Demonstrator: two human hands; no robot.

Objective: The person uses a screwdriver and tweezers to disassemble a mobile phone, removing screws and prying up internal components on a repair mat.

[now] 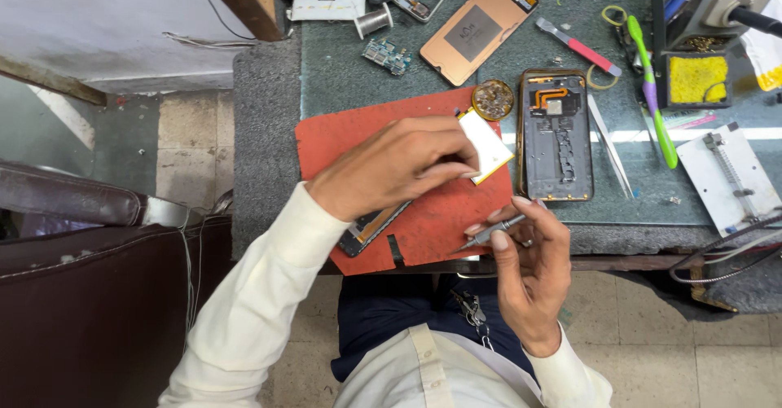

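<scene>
Both hands grip: left hand (397, 166) the battery (486, 143), right hand (531, 249) a screwdriver (491, 233).

The white flat battery (487, 143) lies on the red mat, tilted, with a yellow edge on its lower side (partly hidden under fingers). The dark phone (371, 229) lies slanted below it, mostly covered. The thin grey tool (489, 234) points left, almost level.

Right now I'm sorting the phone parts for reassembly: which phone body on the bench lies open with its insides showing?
The gold-rimmed phone frame right of the red mat, showing an orange flex cable. The copper-coloured back cover farther back shows only a flat panel.
</scene>
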